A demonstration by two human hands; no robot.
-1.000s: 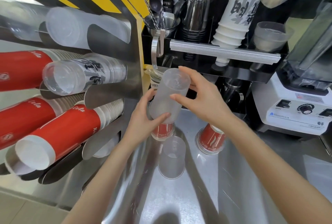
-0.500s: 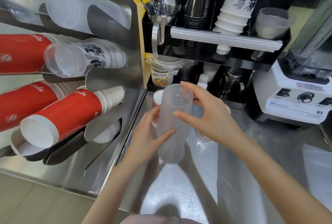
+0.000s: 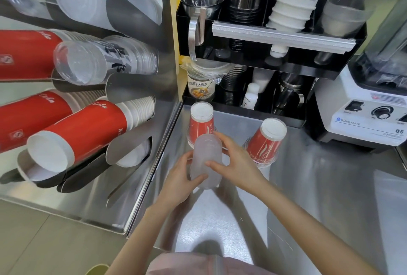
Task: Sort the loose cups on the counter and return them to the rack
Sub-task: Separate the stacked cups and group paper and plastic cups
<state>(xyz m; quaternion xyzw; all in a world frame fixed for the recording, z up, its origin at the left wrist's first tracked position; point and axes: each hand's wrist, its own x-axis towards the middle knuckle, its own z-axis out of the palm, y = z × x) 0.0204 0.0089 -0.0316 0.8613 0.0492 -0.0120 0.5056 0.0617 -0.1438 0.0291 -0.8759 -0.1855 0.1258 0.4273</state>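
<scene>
A person's two hands hold a frosted plastic cup [image 3: 206,160], upside down, above a steel table [image 3: 319,197]. The left hand [image 3: 182,180] curls around its lower left side with a clamped grip; the right hand [image 3: 237,164] pinches it from the right, thumb in front. Just behind stand two inverted red cups, one [image 3: 200,120] close behind the frosted cup, the other [image 3: 266,140] to the right. A metal rack [image 3: 141,85] at left holds lying stacks of red, clear and frosted cups.

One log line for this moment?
hands: left hand and right hand grip frosted cup stack | counter: two red cups upside down
</scene>
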